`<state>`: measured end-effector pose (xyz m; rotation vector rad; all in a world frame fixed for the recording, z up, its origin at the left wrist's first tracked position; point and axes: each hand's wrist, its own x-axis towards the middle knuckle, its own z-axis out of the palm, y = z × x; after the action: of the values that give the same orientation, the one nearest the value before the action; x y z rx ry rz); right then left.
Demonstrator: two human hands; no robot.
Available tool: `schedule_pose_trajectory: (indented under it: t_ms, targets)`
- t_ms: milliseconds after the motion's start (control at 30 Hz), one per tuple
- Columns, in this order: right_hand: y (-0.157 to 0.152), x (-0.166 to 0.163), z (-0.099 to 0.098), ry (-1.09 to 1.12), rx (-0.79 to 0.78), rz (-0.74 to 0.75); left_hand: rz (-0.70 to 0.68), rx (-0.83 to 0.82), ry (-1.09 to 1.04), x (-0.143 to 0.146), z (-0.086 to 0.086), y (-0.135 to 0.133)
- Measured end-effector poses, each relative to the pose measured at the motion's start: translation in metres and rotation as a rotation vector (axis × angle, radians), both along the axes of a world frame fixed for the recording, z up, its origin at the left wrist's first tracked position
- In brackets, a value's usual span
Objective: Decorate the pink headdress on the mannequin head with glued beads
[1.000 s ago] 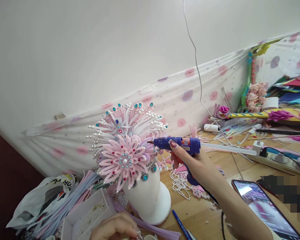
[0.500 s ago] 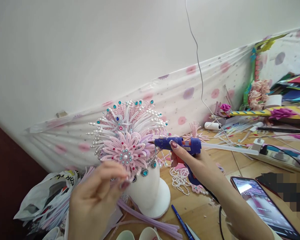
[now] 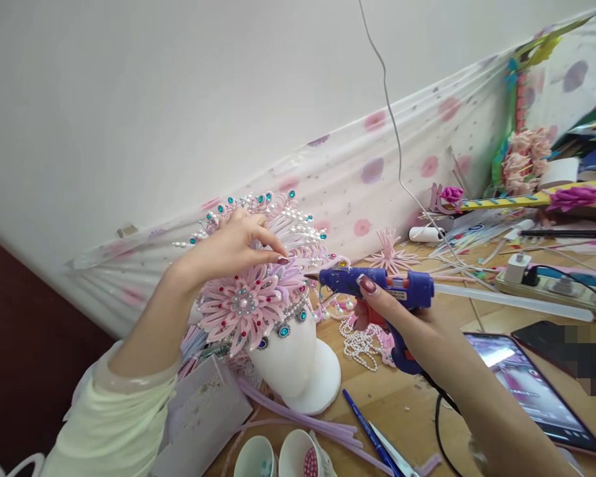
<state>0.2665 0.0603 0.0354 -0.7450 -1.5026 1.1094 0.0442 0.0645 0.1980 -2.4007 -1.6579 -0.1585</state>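
Observation:
A white mannequin head wears an ornate headdress of pearls, teal gems and pale strands. A large pink flower with a pearl centre sits on its front. My left hand reaches over the headdress above this flower. Its thumb and index finger are pinched together; anything between them is too small to make out. My right hand grips a blue hot glue gun, index finger around the orange trigger. The gun's nozzle points left, close to the flower's right petals. A clear glue stick sticks out behind it.
Two white cups with small beads stand at the front. Near them lie a blue pen, scissors and lilac strips. At right are a phone, a power strip and pearl strings.
My left hand has risen from in front of the flower to above it, fingertips pinched. The glue gun in my right hand has pulled back slightly to the right.

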Motion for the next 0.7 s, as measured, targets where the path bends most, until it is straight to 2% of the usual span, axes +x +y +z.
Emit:
schedule_pose_trajectory:
  t_ms: [167,233,367,700]
  targets:
    - [0.004,0.0,0.004,0.037,0.016,-0.032,-0.006,-0.361,-0.128,-0.004,0.013,0.017]
    - [0.006,-0.001,0.004,0.05,0.011,-0.025,0.02,-0.443,-0.144,-0.005,0.015,0.023]
    - [0.008,-0.003,0.001,0.053,-0.007,0.012,0.027,-0.454,-0.131,-0.005,0.014,0.028]
    - [0.011,-0.002,0.001,0.015,0.016,-0.002,-0.005,-0.508,-0.14,-0.007,0.011,0.029]
